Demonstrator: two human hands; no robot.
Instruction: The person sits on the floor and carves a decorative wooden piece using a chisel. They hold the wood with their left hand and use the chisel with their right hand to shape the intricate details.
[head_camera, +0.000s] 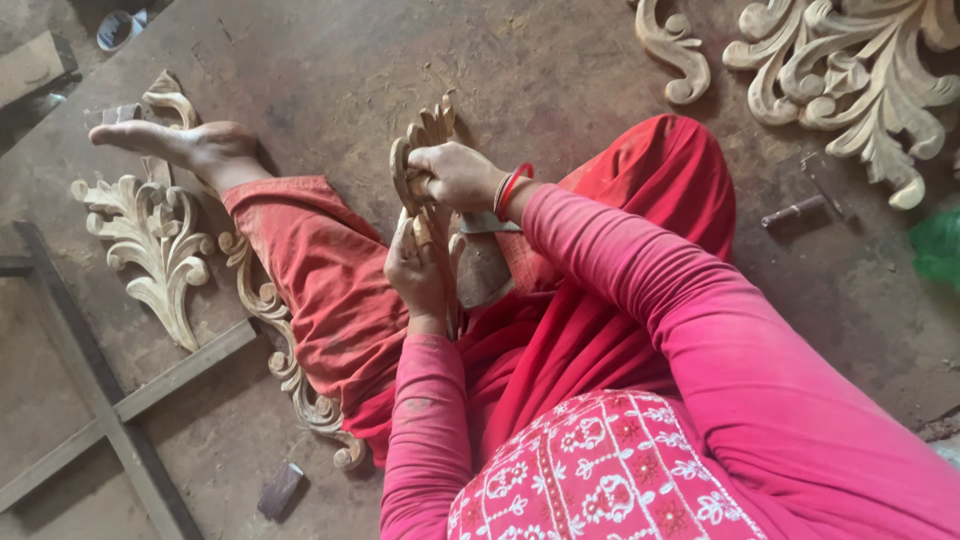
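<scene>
I sit on the floor in red trousers and a pink top. A small carved wooden scroll piece (428, 130) stands upright over my lap. My right hand (455, 175), with red bangles at the wrist, grips its upper part. My left hand (418, 268) holds its lower end from below, fingers closed round it. My bare foot (190, 145) stretches out to the left.
Carved leaf ornaments lie on the dusty floor: one (150, 235) left of my leg, a long one (285, 360) under it, larger ones (860, 70) at top right. A wooden frame (110, 400) lies at bottom left, a small block (280, 490) near it, a tool (795, 210) at right.
</scene>
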